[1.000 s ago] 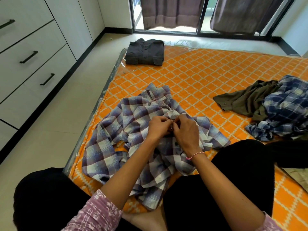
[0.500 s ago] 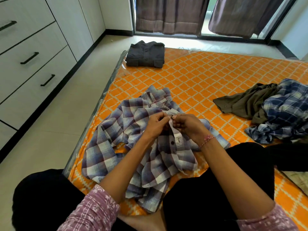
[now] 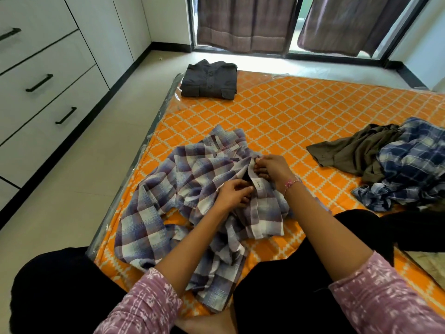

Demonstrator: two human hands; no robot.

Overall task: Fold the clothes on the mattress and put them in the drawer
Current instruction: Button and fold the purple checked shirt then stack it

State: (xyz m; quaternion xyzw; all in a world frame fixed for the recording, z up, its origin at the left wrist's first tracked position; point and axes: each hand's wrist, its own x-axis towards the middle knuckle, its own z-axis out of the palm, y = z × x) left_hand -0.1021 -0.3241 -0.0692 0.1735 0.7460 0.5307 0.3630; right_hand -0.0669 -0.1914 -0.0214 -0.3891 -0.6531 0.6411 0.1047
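Note:
A crumpled purple-and-white plaid shirt lies on the orange patterned mattress in front of my knees. My left hand pinches the shirt's front edge beside the white button placket. A little farther up the same placket, my right hand pinches the cloth near the collar. A folded dark grey shirt lies at the mattress's far left corner. At the right sits a heap with an olive shirt and a blue plaid shirt. White drawers with black handles stand shut along the left wall.
Tiled floor runs between the mattress and the drawers. Curtains hang over a glass door at the far end. My black-trousered legs fold at the mattress's near edge. A beige cloth shows at the far right edge.
Both hands have worked along the shirt's placket. The right hand moved up toward the collar and the left hand dropped slightly lower. The view tilted up a little.

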